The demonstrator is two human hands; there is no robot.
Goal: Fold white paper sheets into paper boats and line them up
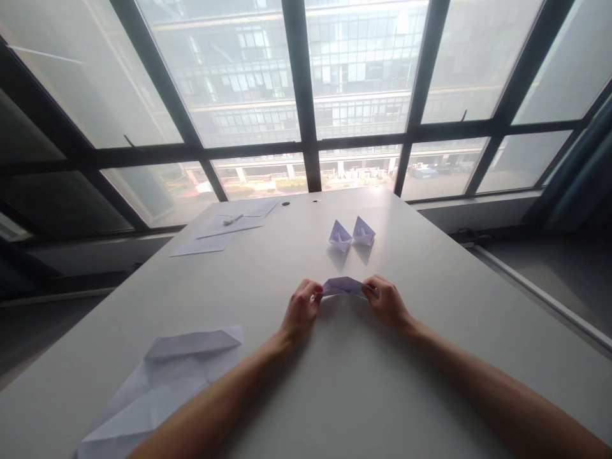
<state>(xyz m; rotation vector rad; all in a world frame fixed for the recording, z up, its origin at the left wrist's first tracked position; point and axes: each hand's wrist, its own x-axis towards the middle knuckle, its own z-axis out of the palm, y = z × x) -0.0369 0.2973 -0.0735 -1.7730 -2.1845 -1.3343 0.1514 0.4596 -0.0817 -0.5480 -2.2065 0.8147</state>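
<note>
A folded paper boat (343,285), pale violet-white and stretched wide, is held just above the white table between my two hands. My left hand (302,307) pinches its left end between thumb and fingers. Its right end is gripped the same way by my right hand (386,301). Beyond them stand two finished-looking paper boats side by side, the left boat (340,237) and the right boat (364,232), both upright with pointed peaks. The fingertips hide both ends of the held paper.
The white table (459,331) runs up to a large window. A creased paper sheet (172,376) lies at the near left, partly under my left forearm. Flat paper sheets (210,233) with a small white object (233,220) lie at the far left. Two cable holes sit near the far edge.
</note>
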